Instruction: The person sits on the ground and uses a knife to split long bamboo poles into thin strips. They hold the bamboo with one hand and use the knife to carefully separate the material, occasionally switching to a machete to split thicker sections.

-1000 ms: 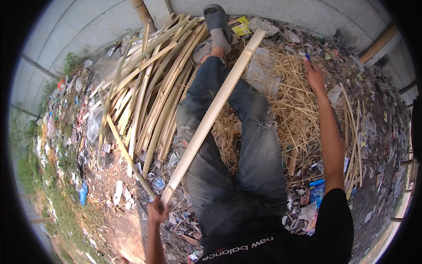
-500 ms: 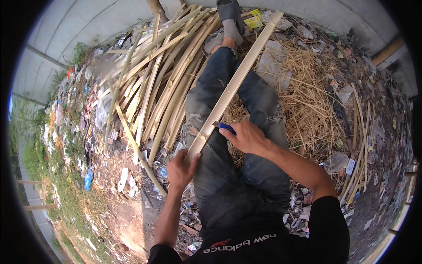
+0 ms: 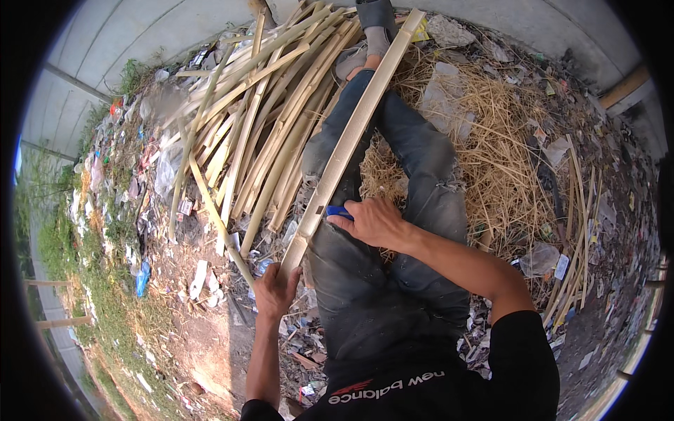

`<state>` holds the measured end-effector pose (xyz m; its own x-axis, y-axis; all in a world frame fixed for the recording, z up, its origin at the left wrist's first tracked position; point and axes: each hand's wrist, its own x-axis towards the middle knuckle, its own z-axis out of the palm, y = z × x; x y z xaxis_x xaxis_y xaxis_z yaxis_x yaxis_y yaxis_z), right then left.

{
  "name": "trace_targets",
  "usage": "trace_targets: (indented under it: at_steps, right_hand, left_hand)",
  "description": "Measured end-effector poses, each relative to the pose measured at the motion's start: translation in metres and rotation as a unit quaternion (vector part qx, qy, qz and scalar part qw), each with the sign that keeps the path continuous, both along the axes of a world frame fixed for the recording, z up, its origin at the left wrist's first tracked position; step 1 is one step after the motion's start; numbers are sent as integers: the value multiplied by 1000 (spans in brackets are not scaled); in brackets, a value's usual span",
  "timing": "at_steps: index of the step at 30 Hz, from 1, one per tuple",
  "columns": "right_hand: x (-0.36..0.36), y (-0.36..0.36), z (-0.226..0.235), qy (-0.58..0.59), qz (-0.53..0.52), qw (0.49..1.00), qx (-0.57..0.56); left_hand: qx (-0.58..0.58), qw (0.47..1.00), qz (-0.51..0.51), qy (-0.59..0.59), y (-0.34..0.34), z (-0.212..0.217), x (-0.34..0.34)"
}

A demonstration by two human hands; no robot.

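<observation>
A long split bamboo strip [image 3: 357, 135] lies slantwise across my legs, its pale hollow inner face up. Its lower end is gripped by my left hand [image 3: 275, 289], thumb along one edge. The far end reaches up past my crossed feet. My right hand [image 3: 377, 222] is closed round a blue-handled cutter knife [image 3: 338, 211]. The knife's short dark blade lies over the strip's inner face, just above a node; how deep it touches cannot be seen. My fingers hide part of the handle.
A heap of split bamboo strips [image 3: 281, 133] spreads at the far left, beside my legs. Dry straw [image 3: 491, 154] covers the ground to the right, near several thin strips [image 3: 580, 224]. Litter is strewn around, and a grey wall [image 3: 168, 35] stands behind.
My left hand has shifted slightly left and down along with the bamboo strip. The right hand and cutter knife have also moved left and a little down, with the blade now over the strip's face.
</observation>
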<state>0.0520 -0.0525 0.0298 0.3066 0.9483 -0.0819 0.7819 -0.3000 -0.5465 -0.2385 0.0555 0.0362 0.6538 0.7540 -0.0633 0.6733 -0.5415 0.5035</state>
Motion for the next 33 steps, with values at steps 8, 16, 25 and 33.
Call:
trace_targets:
  at_steps: [8,16,25,33]
  right_hand:
    - [204,10,8,-134,-240,961,34]
    - [443,-149,60,-72,-613,785,61]
    - [333,-99,67,-75,-403,898,163]
    - [125,-30,36,-14,-167,984,54]
  left_hand:
    - [-11,1000,-7,-14,-32,-38,-141]
    - [18,1000,-9,-19,-30,-86,-251]
    - [-70,994,-41,-69,2,-40,-96]
    - [-91,990,-107,-5,11,7,1]
